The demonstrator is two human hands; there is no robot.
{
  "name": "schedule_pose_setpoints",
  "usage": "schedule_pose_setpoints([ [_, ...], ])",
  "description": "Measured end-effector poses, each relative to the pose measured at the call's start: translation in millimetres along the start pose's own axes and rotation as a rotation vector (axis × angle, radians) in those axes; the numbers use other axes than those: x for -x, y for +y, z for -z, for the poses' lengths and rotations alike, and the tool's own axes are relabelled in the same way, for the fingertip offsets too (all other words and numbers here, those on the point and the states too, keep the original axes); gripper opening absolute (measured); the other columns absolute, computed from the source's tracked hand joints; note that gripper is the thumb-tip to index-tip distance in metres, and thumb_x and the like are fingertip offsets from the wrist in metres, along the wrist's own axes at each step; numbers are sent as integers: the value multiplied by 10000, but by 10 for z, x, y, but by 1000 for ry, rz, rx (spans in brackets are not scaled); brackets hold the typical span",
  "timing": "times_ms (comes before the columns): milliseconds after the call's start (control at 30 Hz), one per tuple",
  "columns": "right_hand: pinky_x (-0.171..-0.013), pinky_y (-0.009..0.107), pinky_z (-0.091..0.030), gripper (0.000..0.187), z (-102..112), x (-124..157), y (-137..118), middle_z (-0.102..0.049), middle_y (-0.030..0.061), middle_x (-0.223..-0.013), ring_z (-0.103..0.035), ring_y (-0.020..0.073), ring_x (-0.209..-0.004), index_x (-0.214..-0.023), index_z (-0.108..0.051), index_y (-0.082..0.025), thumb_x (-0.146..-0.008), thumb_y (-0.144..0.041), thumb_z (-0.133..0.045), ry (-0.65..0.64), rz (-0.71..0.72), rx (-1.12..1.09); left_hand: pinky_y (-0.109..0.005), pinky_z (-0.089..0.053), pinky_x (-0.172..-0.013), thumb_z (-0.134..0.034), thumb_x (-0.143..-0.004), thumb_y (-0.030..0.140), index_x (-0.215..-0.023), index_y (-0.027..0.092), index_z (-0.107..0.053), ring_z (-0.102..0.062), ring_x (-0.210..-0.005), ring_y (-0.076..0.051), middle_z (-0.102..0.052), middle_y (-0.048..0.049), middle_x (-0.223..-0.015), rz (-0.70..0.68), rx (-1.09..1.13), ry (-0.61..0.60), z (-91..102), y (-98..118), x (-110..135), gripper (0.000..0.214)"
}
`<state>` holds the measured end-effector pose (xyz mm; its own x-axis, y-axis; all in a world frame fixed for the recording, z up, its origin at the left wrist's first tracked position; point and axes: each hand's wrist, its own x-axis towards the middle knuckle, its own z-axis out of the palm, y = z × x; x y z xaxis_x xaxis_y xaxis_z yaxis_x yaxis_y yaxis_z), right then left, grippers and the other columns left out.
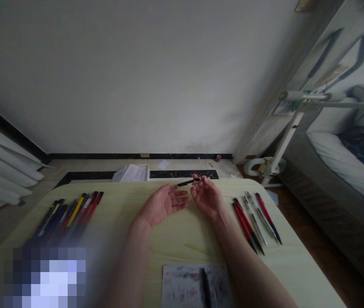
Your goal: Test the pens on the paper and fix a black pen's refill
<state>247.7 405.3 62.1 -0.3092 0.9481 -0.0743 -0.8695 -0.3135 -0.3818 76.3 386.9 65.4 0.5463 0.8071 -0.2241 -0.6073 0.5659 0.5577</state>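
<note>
My right hand (208, 198) is closed in a pinch on a black pen (187, 182), above the table's far edge. The pen's dark end points left, and fingers partly cover its other end. Beside it, my left hand (164, 203) is open with the palm turned inward and its fingers spread. Its fingertips are close to the pen's left end; whether they touch it I cannot tell. Nearer to me, a scribbled sheet of paper (182, 284) lies on the table (175, 239), with a dark pen (206, 286) resting across it.
At the table's left lies a row of several pens (76, 210) in blue, yellow, red and black. Several red and clear pens (249, 224) are spread along the right side. Past the far edge are papers (132, 173) on the floor. White exercise equipment (286, 143) stands at the right.
</note>
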Motion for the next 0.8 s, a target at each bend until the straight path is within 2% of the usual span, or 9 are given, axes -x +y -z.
schedule_pose_setpoints([
  [200,-683,208,-525,49,-2,-2,9,-681,-4,-897,-631,84,-727,-751,-590,-199,-736,-155,-576,7,-7,19,-454,-355,-917,-406,-839,342,-1028,113,-558,-590,-938,-255,-636,-156,-982,15,-8,-2,-3,3,-4,334],
  [433,-655,201,-528,38,1,-15,15,-683,-12,-814,-621,69,-630,-743,-584,-183,-745,-150,-565,9,-32,6,-459,-358,-909,-384,-848,337,-1076,112,-537,-588,-943,-253,-630,-162,-1002,10,-10,-27,-7,1,-1,355],
  [800,-657,186,-516,61,5,-8,0,-681,-12,-861,-606,57,-634,-715,-589,-204,-724,-145,-575,40,2,-23,-443,-352,-925,-415,-837,321,-985,113,-572,-609,-899,-241,-652,-141,-948,-4,2,15,-11,8,-8,300],
])
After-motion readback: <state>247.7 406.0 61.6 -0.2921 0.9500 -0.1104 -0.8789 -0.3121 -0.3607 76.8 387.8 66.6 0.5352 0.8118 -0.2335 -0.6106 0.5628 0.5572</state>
